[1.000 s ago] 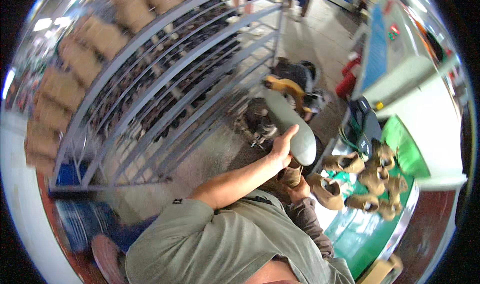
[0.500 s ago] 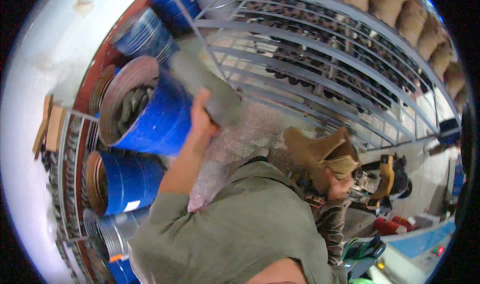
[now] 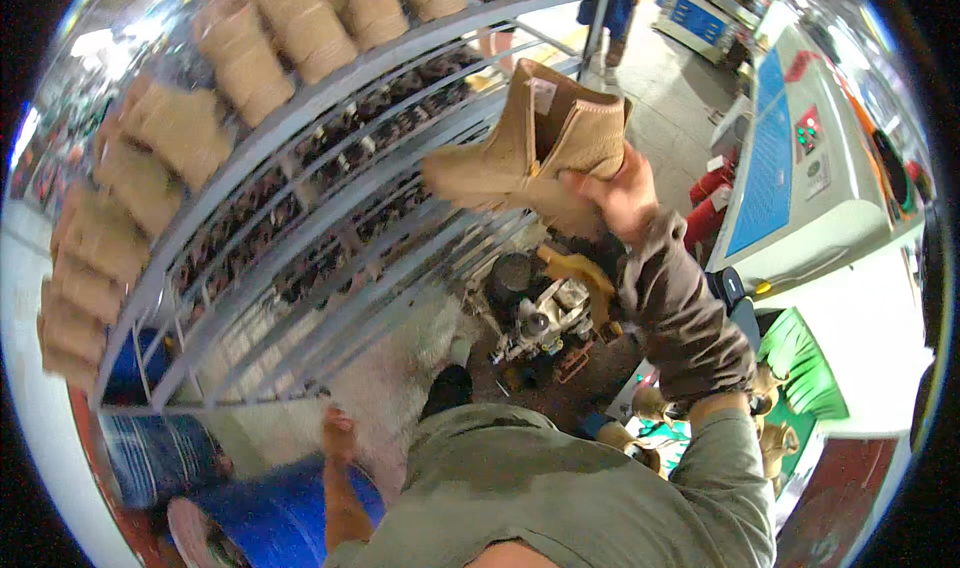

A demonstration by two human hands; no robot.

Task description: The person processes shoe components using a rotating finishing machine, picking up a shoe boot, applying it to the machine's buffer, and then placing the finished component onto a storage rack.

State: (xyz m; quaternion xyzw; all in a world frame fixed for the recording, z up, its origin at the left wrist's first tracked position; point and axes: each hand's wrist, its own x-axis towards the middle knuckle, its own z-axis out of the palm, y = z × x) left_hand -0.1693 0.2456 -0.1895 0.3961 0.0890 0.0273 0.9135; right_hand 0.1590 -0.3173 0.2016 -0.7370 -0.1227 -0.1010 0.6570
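My right hand [image 3: 625, 193] is closed around the heel end of a tan ankle boot [image 3: 560, 138]. The boot is held up in front of the rack, its opening upward and its toe pointing left. A white label shows inside its shaft. Low on the left, my left hand [image 3: 340, 436] hangs above a blue barrel [image 3: 290, 503], apart from it. Nothing shows in that hand, and its fingers look loosely apart, though small and somewhat blurred.
A grey metal rack [image 3: 330, 58] bears a row of tan boots [image 3: 310, 23] on top and many dark pieces on lower shelves. Below the held boot stands a machine [image 3: 550, 313]. At right are a grey-and-blue machine [image 3: 780, 148], red cylinders [image 3: 710, 193] and a green tray [image 3: 800, 363]. A person [image 3: 612, 13] stands far off.
The view has swung right. My left hand has let go of the long grey-green piece, which is out of sight. My right hand has lifted the boot higher.
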